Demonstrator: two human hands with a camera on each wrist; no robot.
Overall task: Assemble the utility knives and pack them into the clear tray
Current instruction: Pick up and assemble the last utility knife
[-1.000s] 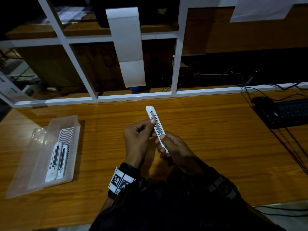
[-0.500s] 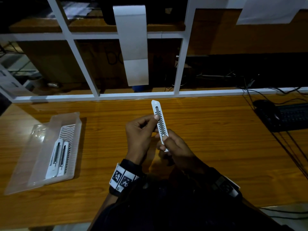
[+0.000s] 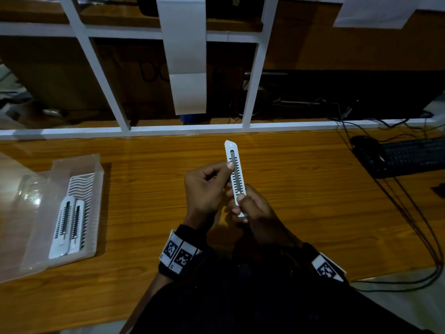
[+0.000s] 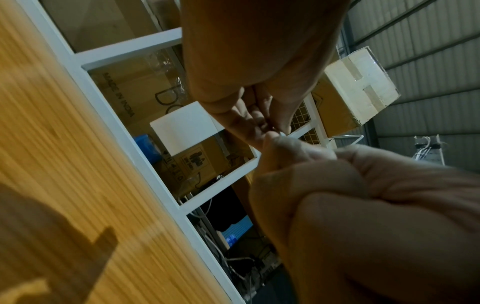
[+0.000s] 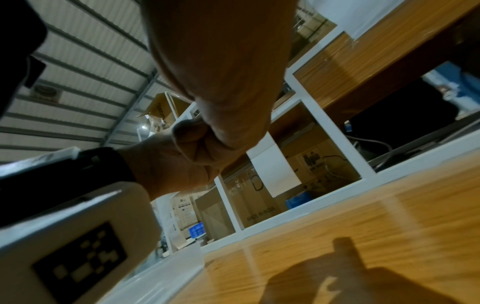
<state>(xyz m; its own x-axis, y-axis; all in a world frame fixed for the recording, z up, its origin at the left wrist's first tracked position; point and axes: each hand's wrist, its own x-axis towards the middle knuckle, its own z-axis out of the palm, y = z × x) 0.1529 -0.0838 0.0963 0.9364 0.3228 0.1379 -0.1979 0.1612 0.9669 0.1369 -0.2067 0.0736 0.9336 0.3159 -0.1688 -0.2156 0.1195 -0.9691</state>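
Observation:
A white utility knife (image 3: 235, 174) with a dark notched slot is held upright above the middle of the wooden table (image 3: 301, 189), tip pointing away. My left hand (image 3: 204, 189) pinches its left side near the middle with curled fingers. My right hand (image 3: 252, 210) grips its lower end, thumb on the face. The clear tray (image 3: 95, 169) lies at the left of the table with two white knives (image 3: 68, 227) side by side in it. In both wrist views the hands block the knife; the left hand (image 4: 241, 61) and right hand (image 5: 221, 61) fill them.
A white-framed shelf (image 3: 187, 128) runs along the back of the table with cardboard boxes behind it. A black keyboard (image 3: 409, 155) and a mouse (image 3: 366, 148) sit at the right, with several cables (image 3: 409, 213) trailing toward the front edge.
The knife has swung from tilted to nearly upright between the hands. Both hands keep their hold. The head view shifted slightly.

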